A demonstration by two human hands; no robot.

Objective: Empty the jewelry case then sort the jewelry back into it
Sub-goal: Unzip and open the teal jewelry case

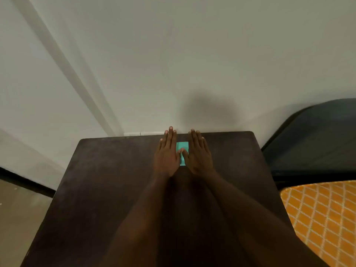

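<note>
A small turquoise jewelry case (182,149) is seen lying flat near the far edge of a dark brown counter (107,180), close to the pale wall (192,54). Only a narrow strip of the case is exposed; the rest is covered by the two hands laid over it. The case is seen from above with its lid down, so whatever is held inside cannot be made out, and no jewelry is seen on the counter around it.

The left hand (166,157) is laid palm down along the left side of the case, its fingers straight and held together, pointing toward the wall, with the fingertips reaching past the counter's far edge. The right hand (198,157) is laid in the same way along the right side, fingers straight and close together. Neither grip is closed: both hands are flat and extended. The two thumbs are brought together over the middle of the turquoise top and appear to be resting on it. Both bare forearms are stretched forward across the counter from the lower edge of the view.

To the right of the counter, a dark padded chair seat (316,139) is seen, and nearer, an orange cushion (323,218) with a pale diamond lattice pattern. At the left, a strip of floor (17,212) bordered by a dark baseboard is visible.
</note>
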